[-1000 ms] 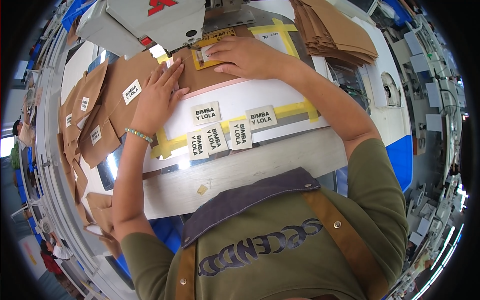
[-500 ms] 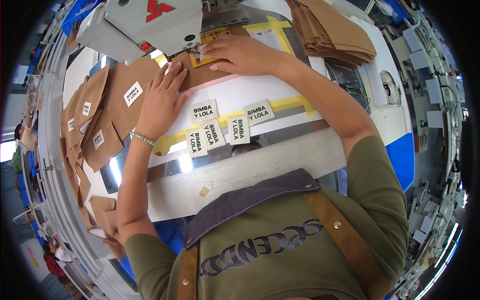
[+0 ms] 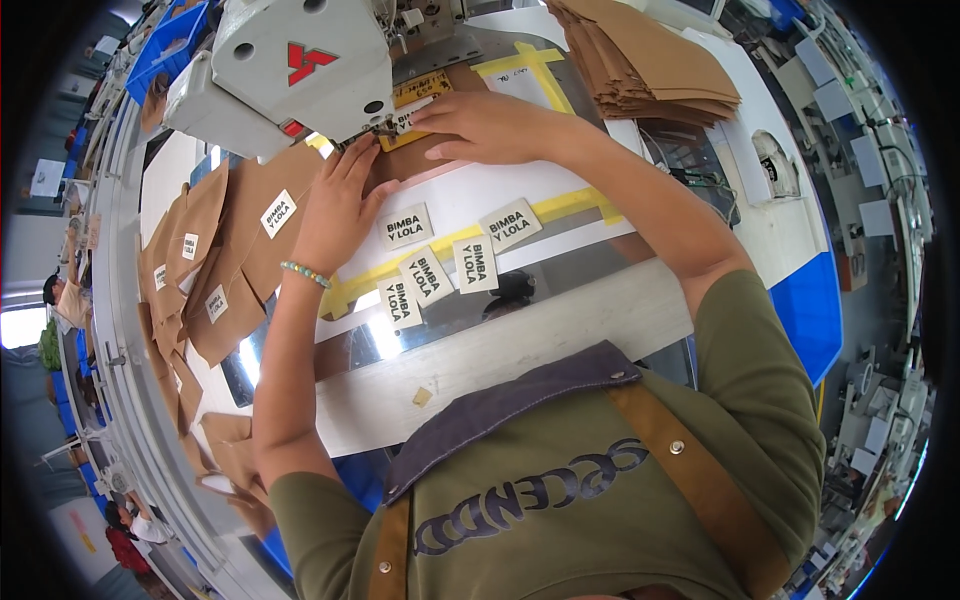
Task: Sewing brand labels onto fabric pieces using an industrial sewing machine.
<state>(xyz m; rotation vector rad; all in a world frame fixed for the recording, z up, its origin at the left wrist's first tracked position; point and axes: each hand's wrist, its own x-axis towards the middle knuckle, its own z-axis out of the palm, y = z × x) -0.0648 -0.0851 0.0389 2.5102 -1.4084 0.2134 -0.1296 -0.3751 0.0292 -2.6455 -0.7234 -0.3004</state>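
Observation:
A brown fabric panel (image 3: 412, 158) lies flat below the head of a white sewing machine (image 3: 305, 65). My left hand (image 3: 343, 205) rests palm down at the panel's left part, fingers stretched toward the needle area. My right hand (image 3: 500, 128) reaches in from the right, its fingers extended and thumb apart, fingertips by a white label (image 3: 408, 118) next to the needle. A yellow template (image 3: 430, 88) surrounds that label. The needle tip itself is hidden behind machine parts. Nearer me, several loose white labels (image 3: 475, 264) lie on the work surface.
Brown panels with white labels (image 3: 240, 225) spread out at the left. A stack of brown panels (image 3: 655, 60) stands at the far right. Yellow tape (image 3: 548, 80) edges the white sheet. Blue bins (image 3: 808, 315) sit beyond the table's right side and at the far left (image 3: 165, 50).
The whole view has shifted slightly. Both hands stay in nearly the same place on the panel, and more of the label by the right fingertips now shows.

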